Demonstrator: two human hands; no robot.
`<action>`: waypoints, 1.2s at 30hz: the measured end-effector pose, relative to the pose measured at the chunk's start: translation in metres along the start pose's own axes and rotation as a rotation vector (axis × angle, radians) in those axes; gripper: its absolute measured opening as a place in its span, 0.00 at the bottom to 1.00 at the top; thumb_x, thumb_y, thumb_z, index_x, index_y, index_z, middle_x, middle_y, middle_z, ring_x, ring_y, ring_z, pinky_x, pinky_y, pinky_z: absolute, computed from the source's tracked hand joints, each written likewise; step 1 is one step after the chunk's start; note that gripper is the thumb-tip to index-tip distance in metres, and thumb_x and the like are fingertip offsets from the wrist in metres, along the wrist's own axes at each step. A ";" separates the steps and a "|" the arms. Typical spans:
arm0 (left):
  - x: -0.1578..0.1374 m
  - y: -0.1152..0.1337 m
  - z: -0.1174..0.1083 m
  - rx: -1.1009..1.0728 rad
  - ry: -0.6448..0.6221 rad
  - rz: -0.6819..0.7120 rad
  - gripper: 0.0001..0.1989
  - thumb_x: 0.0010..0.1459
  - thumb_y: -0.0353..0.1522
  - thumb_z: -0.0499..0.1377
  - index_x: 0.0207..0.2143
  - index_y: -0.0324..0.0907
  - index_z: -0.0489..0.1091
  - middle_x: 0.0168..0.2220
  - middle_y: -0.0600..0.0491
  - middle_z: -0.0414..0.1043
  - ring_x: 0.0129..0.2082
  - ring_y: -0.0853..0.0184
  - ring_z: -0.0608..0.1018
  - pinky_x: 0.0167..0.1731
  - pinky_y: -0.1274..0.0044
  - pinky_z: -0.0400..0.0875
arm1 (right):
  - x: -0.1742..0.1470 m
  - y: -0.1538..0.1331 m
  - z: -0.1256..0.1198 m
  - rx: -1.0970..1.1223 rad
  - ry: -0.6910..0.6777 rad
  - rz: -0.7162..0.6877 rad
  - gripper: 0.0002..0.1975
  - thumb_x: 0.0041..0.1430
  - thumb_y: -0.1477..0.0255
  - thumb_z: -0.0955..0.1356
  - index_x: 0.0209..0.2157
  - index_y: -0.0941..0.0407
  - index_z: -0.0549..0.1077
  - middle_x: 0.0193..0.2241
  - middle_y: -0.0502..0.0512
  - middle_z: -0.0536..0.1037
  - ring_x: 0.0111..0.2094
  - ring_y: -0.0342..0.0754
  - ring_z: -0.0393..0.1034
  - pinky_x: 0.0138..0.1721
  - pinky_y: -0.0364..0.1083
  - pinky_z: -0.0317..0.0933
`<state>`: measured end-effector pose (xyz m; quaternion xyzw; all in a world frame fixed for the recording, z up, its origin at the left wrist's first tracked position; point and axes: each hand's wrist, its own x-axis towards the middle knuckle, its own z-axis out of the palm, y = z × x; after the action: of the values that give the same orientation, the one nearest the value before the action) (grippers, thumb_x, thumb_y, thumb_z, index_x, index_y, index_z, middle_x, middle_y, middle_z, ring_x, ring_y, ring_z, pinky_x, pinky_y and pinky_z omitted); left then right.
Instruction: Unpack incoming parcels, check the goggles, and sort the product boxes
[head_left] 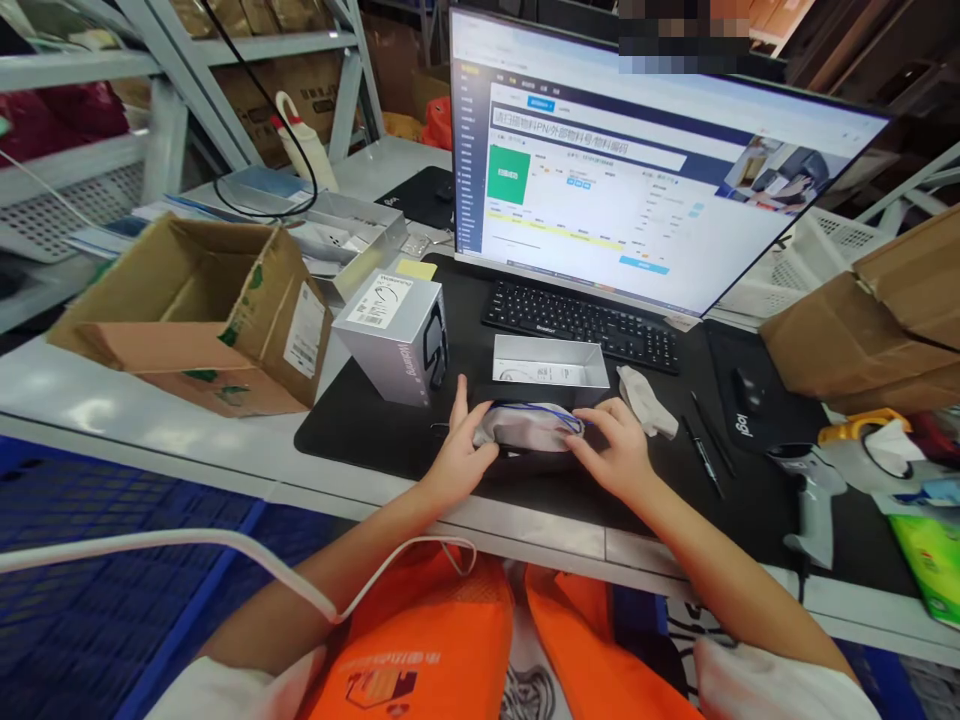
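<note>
Above the black desk mat, both hands grip a clouded, see-through plastic pouch [525, 428] with a thin blue cord or edge along its top; what is inside cannot be made out. My left hand [459, 448] closes on the pouch's left end, thumb in front, one finger pointing up. At its right end, my right hand [619, 448] pinches it by the blue strand. Just behind the pouch is an open white box tray [551, 362] with a printed slip in it. A silver-grey product box [394, 340] stands upright left of my hands.
On the left is an open cardboard box [277, 340]. Behind are a keyboard [581, 322] and a large monitor [585, 190]. To the right lie a crumpled white cloth or wrapper [645, 402], a pen [703, 458], a scanner [814, 510] and a mouse [748, 388]. A white cable [225, 540] crosses my left arm.
</note>
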<state>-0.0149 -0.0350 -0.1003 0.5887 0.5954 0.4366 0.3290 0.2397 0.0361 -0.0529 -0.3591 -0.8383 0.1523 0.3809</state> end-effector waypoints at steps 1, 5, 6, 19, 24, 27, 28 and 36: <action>0.001 0.001 0.001 -0.006 0.004 -0.011 0.29 0.58 0.27 0.53 0.63 0.42 0.65 0.76 0.50 0.20 0.76 0.55 0.39 0.73 0.59 0.49 | -0.001 0.000 -0.005 -0.004 -0.013 0.011 0.10 0.65 0.64 0.69 0.44 0.53 0.75 0.30 0.54 0.73 0.32 0.51 0.70 0.35 0.51 0.68; 0.002 0.003 0.007 0.007 0.008 -0.028 0.28 0.60 0.26 0.53 0.63 0.42 0.65 0.76 0.48 0.19 0.76 0.54 0.37 0.73 0.57 0.49 | -0.001 -0.001 -0.008 0.001 -0.148 0.082 0.07 0.69 0.69 0.65 0.39 0.54 0.75 0.32 0.55 0.77 0.33 0.49 0.73 0.37 0.48 0.68; 0.002 0.004 0.007 0.017 0.006 -0.020 0.27 0.60 0.27 0.53 0.63 0.42 0.65 0.76 0.48 0.19 0.76 0.53 0.37 0.73 0.57 0.48 | 0.001 -0.002 -0.005 -0.043 -0.223 0.095 0.09 0.69 0.70 0.65 0.37 0.54 0.76 0.33 0.56 0.77 0.34 0.50 0.73 0.37 0.48 0.68; 0.022 0.046 -0.021 0.558 -0.145 0.625 0.16 0.67 0.29 0.56 0.54 0.45 0.77 0.73 0.42 0.52 0.75 0.46 0.46 0.68 0.46 0.50 | -0.007 0.041 -0.015 -0.068 -0.368 0.160 0.31 0.55 0.79 0.66 0.62 0.58 0.70 0.60 0.65 0.73 0.61 0.59 0.68 0.63 0.60 0.64; 0.052 0.074 -0.006 0.727 -0.514 0.727 0.18 0.64 0.42 0.64 0.52 0.45 0.79 0.73 0.39 0.51 0.74 0.43 0.48 0.69 0.44 0.44 | -0.011 0.043 0.002 -0.205 -0.399 0.151 0.16 0.62 0.79 0.63 0.49 0.57 0.77 0.46 0.63 0.81 0.48 0.57 0.75 0.52 0.58 0.69; 0.060 0.079 0.004 0.775 -0.568 0.673 0.20 0.62 0.46 0.65 0.52 0.45 0.79 0.73 0.39 0.50 0.75 0.42 0.47 0.68 0.43 0.42 | -0.007 0.040 -0.012 -0.232 -0.325 0.132 0.09 0.66 0.75 0.63 0.34 0.57 0.75 0.37 0.61 0.78 0.42 0.56 0.73 0.47 0.56 0.68; 0.061 0.079 0.006 0.785 -0.580 0.661 0.21 0.62 0.46 0.65 0.52 0.45 0.79 0.74 0.39 0.49 0.75 0.42 0.47 0.68 0.43 0.42 | -0.005 0.038 -0.020 -0.175 -0.298 0.133 0.10 0.66 0.74 0.63 0.32 0.56 0.73 0.36 0.61 0.77 0.42 0.55 0.72 0.46 0.55 0.68; 0.062 0.084 0.010 0.694 -0.619 0.570 0.19 0.53 0.43 0.73 0.41 0.41 0.77 0.73 0.39 0.51 0.74 0.42 0.51 0.68 0.44 0.49 | 0.007 0.034 -0.038 0.039 -0.377 0.237 0.14 0.58 0.77 0.65 0.46 0.56 0.74 0.50 0.61 0.79 0.53 0.56 0.73 0.57 0.57 0.67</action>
<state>0.0232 0.0214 -0.0205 0.9018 0.3967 0.0928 0.1440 0.2817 0.0642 -0.0416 -0.4128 -0.8435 0.2767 0.2039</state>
